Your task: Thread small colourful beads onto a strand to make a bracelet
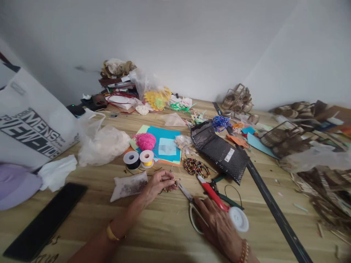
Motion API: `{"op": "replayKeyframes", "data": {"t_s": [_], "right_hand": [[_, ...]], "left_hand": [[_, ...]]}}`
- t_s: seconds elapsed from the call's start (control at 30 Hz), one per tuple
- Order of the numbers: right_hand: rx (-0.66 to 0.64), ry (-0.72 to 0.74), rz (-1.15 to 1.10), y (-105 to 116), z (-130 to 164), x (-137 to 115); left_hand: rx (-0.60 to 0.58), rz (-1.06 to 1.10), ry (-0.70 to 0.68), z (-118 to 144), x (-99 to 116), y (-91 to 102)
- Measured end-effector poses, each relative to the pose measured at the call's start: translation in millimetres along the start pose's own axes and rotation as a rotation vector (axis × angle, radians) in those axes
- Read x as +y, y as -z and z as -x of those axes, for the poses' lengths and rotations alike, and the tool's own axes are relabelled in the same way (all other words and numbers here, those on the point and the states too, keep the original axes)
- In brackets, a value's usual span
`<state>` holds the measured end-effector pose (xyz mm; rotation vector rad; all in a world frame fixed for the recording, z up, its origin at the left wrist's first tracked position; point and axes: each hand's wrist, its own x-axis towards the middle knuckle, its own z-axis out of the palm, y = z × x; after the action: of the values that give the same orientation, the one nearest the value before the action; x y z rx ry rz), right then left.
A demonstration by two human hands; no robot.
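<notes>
My left hand [159,182] rests on the wooden table [153,233], its fingertips pinched on a small string of beads [168,189]. My right hand [219,228] lies over the white handles of a pair of scissors [185,192], whose blades point toward the left hand's fingertips. Red-handled pliers [212,194] lie just beyond the right hand, beside a white spool [239,219]. A coil of multicoloured beads [196,167] sits a little farther back. A clear packet of small beads [129,185] lies left of my left hand.
Black and yellow thread spools [139,159], pink yarn [145,141] and coloured paper sheets [164,146] sit mid-table. A black mesh pouch [219,151] and a long black ruler [274,208] lie right. Plastic bags [101,144], a dark phone [45,221] and a printed tote bag [30,128] are left. Woven baskets [285,140] crowd the right.
</notes>
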<state>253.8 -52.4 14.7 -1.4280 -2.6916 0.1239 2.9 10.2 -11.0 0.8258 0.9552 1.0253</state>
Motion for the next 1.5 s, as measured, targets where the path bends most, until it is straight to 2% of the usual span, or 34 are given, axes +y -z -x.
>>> {"op": "replayKeyframes", "data": {"t_s": [0.13,0.27,0.33,0.47,0.7,0.83,1.0,1.27,1.5], "right_hand": [[-0.011,-0.046,0.015,-1,1,5],[0.023,-0.022,-0.038,3,2,16],[0.029,0.003,-0.099,10,2,19],[-0.099,0.024,-0.289,24,0,19],[-0.047,-0.027,-0.479,19,-1,13],[-0.04,-0.019,-0.497,15,-5,5],[0.088,0.019,-0.469,9,-10,1],[0.173,0.021,-0.392,1,-10,1],[0.178,0.029,-0.351,0,-10,1]], "left_hand": [[0.007,-0.029,-0.029,1,1,0.6],[0.045,-0.059,-0.052,1,3,-0.7],[0.073,-0.07,-0.068,1,4,-2.2],[0.113,-0.083,-0.101,3,6,-4.9],[0.132,-0.074,-0.088,3,6,-3.7],[0.127,-0.056,-0.075,1,4,-2.8],[0.149,-0.05,-0.075,2,7,-3.4],[0.138,-0.058,-0.099,3,8,-4.4],[0.128,-0.078,-0.1,3,8,-4.3]]}}
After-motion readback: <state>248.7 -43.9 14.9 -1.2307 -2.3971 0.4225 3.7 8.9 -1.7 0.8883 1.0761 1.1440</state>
